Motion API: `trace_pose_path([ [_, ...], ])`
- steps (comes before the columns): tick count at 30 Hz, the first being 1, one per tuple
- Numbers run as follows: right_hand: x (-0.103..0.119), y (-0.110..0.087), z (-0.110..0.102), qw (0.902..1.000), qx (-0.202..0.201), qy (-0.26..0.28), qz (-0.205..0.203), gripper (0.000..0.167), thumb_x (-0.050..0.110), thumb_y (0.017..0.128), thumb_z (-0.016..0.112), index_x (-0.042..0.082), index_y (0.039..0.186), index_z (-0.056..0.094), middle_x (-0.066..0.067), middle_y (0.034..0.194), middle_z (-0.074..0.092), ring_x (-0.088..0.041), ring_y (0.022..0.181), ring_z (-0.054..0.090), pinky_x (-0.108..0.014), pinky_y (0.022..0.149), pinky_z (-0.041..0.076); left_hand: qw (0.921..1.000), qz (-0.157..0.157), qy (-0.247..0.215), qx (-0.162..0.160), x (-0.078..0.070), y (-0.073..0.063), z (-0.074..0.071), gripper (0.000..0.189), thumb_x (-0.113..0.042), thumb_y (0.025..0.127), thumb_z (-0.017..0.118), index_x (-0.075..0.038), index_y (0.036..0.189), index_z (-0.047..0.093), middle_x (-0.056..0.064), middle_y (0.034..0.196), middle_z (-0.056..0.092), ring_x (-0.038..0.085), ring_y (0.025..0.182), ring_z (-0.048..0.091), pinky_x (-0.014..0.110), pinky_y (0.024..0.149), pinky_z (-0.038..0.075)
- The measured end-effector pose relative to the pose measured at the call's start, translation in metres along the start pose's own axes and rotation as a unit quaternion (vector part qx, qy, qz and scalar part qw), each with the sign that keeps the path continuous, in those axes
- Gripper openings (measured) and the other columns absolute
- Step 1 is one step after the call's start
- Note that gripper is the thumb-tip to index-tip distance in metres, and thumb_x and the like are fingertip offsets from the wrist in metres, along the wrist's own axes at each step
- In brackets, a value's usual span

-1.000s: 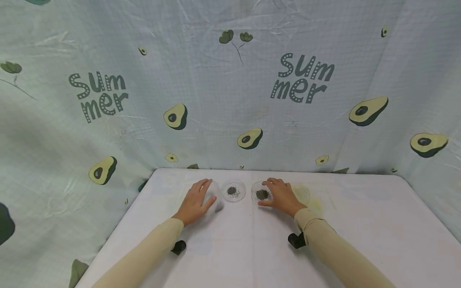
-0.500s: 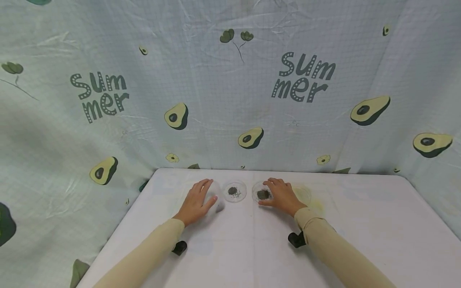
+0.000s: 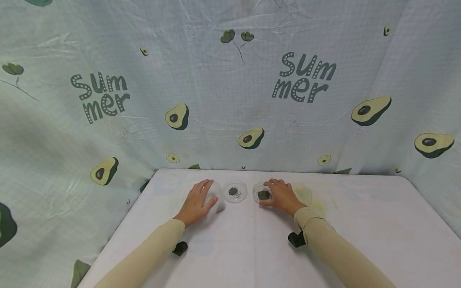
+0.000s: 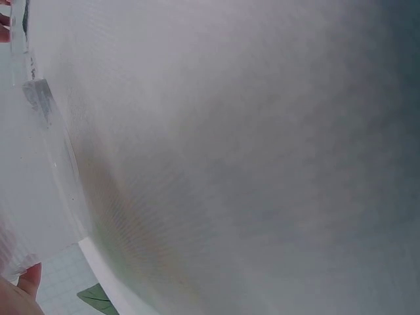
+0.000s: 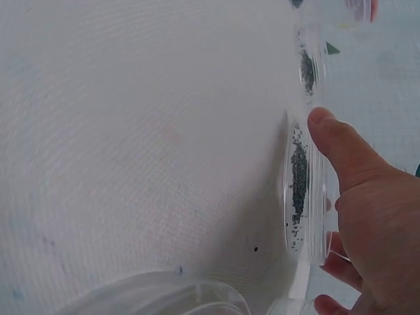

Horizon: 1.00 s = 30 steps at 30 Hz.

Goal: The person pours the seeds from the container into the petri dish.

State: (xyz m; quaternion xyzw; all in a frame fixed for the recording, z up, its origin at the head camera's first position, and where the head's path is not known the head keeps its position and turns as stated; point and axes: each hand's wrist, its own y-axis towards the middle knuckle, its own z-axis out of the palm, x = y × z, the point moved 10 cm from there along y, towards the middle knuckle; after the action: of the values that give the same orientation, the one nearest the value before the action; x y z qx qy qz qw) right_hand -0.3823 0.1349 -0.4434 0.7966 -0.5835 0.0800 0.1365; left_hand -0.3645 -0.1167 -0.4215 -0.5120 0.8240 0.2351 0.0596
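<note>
In the head view my left hand [image 3: 197, 202] spans a clear see-through container [image 3: 214, 193], thumb at the near side and fingers at the far side. Something grey shows at its lower right edge. The left wrist view shows the clear wall [image 4: 52, 164] close up, with a fingertip [image 4: 29, 279] below it; its exact kind I cannot tell. My right hand [image 3: 282, 196] holds a clear petri dish [image 3: 256, 187] by its rim, thumb near and fingers far. Dark granules [image 5: 298, 180] lie inside it. Between the hands sits another petri dish [image 3: 235, 200] with a smaller dark heap.
Right of my right hand lies a clear dish [image 3: 304, 194] with yellowish stains around it on the white tabletop [image 3: 230, 256]. Its curved rim [image 5: 157, 289] fills the bottom of the right wrist view. A printed curtain [image 3: 216, 88] stands behind the table.
</note>
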Motion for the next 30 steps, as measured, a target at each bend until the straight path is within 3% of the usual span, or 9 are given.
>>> trace_pose_path([
  [12,-0.001,-0.002,-0.001,1.0,0.002,0.001,0.001,0.075,0.054,0.077,0.074,0.008,0.134,0.054,-0.017,0.14,0.05,-0.037,0.13,0.046,-0.058,0.103,0.037,0.9999,-0.001,-0.003,0.011,0.0,0.0,0.001,0.062,-0.041,0.096,0.052,-0.009,0.147,0.038,0.015,0.145,0.043,0.033,0.135,0.04,0.054,0.109,0.035],
  [22,-0.005,-0.001,-0.014,1.0,-0.002,0.0,0.008,0.076,0.053,0.078,0.074,0.008,0.135,0.053,-0.016,0.143,0.049,-0.037,0.132,0.043,-0.058,0.105,0.035,0.9996,0.004,-0.011,0.026,-0.001,0.005,-0.002,0.063,-0.042,0.097,0.051,-0.009,0.149,0.036,0.015,0.148,0.04,0.033,0.137,0.038,0.056,0.109,0.034],
  [30,-0.014,-0.009,-0.018,0.9998,-0.019,-0.007,0.0,0.075,0.054,0.078,0.073,0.007,0.133,0.054,-0.017,0.14,0.05,-0.037,0.13,0.045,-0.058,0.102,0.037,0.9986,-0.013,-0.035,0.037,0.0,0.001,-0.004,0.065,-0.043,0.096,0.054,-0.01,0.149,0.036,0.013,0.15,0.038,0.034,0.139,0.036,0.057,0.111,0.032],
])
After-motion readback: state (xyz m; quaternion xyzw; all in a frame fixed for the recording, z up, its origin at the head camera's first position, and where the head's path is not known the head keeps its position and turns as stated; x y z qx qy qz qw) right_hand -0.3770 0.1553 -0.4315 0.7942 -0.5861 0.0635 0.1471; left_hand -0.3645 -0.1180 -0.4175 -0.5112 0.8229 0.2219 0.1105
